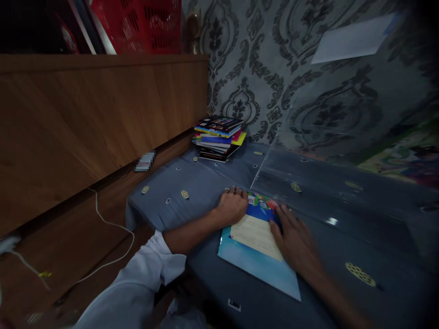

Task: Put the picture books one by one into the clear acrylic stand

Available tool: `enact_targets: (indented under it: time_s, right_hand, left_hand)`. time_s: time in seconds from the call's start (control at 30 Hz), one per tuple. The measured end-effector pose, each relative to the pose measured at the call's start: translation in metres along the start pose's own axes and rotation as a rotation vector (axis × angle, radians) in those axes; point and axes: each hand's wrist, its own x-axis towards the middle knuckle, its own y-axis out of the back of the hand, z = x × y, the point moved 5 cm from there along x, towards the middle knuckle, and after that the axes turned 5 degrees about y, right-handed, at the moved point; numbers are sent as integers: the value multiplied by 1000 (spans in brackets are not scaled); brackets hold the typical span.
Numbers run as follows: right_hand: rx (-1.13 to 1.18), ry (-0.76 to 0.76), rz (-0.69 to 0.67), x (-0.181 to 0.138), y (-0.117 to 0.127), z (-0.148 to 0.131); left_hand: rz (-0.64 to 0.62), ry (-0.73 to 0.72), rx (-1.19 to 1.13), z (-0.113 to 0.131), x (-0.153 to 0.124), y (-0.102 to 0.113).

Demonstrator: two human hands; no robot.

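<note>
A thin book (259,273) with a light blue, cream and dark blue cover lies flat on the cloth. My left hand (234,204) is closed at its upper left edge, fingers curled over and pressed together. My right hand (295,235) rests along the book's right side, its fingers stretched out and touching the cover. Beyond the book and to the right spreads a clear plastic sheet (265,161), its left edge showing as a bright line. How far the sheet reaches around the book is hard to make out.
A grey patterned cloth (157,187) covers the table. Several books stand in a stack (219,139) near the wall. At left are a wooden cabinet (103,119), a red basket (151,27) on top and a white cable (115,224) below. A pale sheet (355,39) appears upper right.
</note>
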Motion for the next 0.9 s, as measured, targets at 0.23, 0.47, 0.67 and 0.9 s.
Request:
enact_targets:
  time_s: [0.23,0.47,0.67,0.9]
  right_hand:
    - [-91,105,7,-38,16,-20]
    - [-92,111,-73,-67,36,-49]
    - [-12,32,-180,-76,49,-60]
    - [67,54,-256,-95,66,-66]
  left_hand:
    - [-9,23,-7,-1,-1,3]
    - [-53,31,-52,-2,-2,10]
    - [-68,37,-60,-2,0,9]
    - [-55,1,-160,-14,-2,2]
